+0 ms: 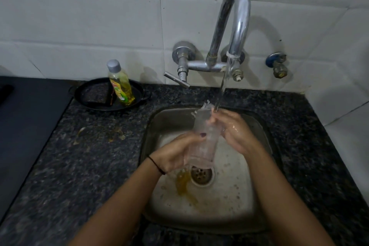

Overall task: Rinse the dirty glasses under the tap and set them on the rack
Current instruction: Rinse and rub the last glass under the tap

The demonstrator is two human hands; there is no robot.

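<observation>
A tall clear glass (202,138) is tilted over the steel sink (159,118), its mouth up under the running tap (237,24). Water streams down onto its rim and splashes. My left hand (177,152) grips the glass's lower part, fingers curled round it. My right hand (233,130) is wet and holds the upper part from the right, fingertips at the rim. No rack is in view.
A yellow dish-soap bottle (120,84) stands in a black pan (89,94) at the back left of the dark granite counter (79,166). An orange-yellow stain (184,183) lies beside the drain (201,174). A second valve (278,65) sits on the tiled wall at right.
</observation>
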